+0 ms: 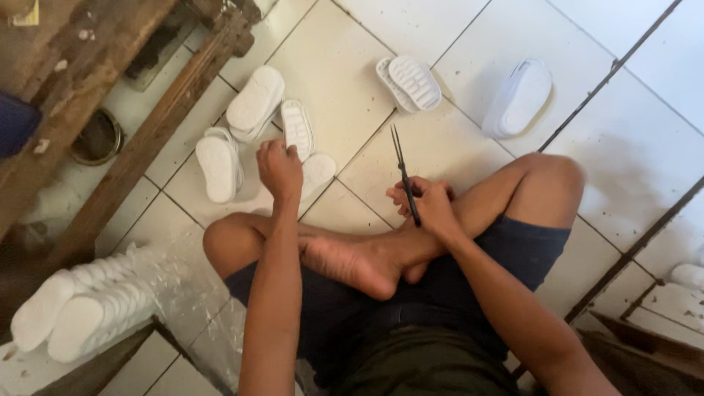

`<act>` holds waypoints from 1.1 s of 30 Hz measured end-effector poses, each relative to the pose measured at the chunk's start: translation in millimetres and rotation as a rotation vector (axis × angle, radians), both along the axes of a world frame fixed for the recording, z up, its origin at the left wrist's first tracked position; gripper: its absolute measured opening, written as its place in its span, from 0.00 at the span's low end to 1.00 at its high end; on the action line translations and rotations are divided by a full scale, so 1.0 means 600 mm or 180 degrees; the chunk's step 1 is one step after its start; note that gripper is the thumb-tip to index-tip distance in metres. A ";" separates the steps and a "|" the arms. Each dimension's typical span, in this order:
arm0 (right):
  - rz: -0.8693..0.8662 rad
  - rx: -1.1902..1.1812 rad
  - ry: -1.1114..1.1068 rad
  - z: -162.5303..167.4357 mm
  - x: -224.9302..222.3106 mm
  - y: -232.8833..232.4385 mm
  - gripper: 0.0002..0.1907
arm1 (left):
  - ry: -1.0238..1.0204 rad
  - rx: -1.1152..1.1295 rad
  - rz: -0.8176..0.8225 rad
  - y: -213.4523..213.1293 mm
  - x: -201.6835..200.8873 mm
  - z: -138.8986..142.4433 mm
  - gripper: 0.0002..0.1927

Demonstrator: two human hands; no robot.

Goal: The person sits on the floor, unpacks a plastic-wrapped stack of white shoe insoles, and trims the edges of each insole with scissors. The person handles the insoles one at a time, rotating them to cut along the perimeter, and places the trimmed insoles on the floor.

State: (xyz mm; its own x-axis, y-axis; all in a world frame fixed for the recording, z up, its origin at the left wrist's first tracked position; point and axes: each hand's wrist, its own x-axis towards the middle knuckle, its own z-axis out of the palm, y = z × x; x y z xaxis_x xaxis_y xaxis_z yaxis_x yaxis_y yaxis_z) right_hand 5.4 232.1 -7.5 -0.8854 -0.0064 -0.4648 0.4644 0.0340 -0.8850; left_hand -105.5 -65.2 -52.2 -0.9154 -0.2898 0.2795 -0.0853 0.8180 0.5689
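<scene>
Sole-picking step: left hand closed on white sole; right hand grips scissors (blades parted); trimming likely needs sole brought near.

White tile floor with dark grout is spreading everywhere, catching soft light. A wooden frame is slanting across ten o'clock; clear plastic sheet is lying at eight o'clock.

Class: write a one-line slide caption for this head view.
Seated cross-legged on white tiles, left hand reaches for a white sole; right hand holds scissors.
</scene>
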 end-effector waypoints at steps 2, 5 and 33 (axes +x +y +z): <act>0.0087 -0.0017 0.0133 0.004 0.002 0.001 0.16 | -0.0240 0.0789 0.0094 0.016 0.016 0.025 0.08; 0.0014 -0.0595 0.0142 0.024 0.009 -0.006 0.14 | -0.0268 0.3595 -0.0008 0.084 0.082 0.074 0.08; 0.1100 0.1677 0.2256 0.323 0.131 0.066 0.33 | 0.0435 0.5022 -0.1901 0.106 0.241 0.454 0.27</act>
